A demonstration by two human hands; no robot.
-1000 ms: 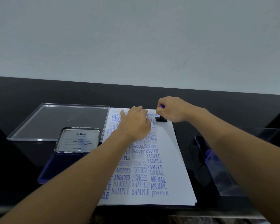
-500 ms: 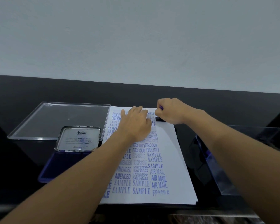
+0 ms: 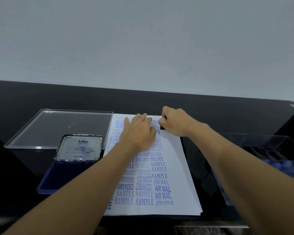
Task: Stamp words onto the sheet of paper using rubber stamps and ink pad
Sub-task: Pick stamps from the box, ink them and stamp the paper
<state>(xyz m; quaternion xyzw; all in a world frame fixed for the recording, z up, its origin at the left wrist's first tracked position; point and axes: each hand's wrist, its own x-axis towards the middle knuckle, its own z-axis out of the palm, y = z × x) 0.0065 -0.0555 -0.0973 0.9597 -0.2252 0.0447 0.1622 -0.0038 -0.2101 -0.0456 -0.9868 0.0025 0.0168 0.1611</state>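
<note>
Clear tray (image 3: 58,126) L on blk table (image 3: 210,106), clear box (image 3: 261,141) R.

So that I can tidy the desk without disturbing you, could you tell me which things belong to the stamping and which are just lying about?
In use: paper, stamp gripped by the right hand, ink pad, left hand flat on the paper.
Lying about: clear tray, clear box.
</note>
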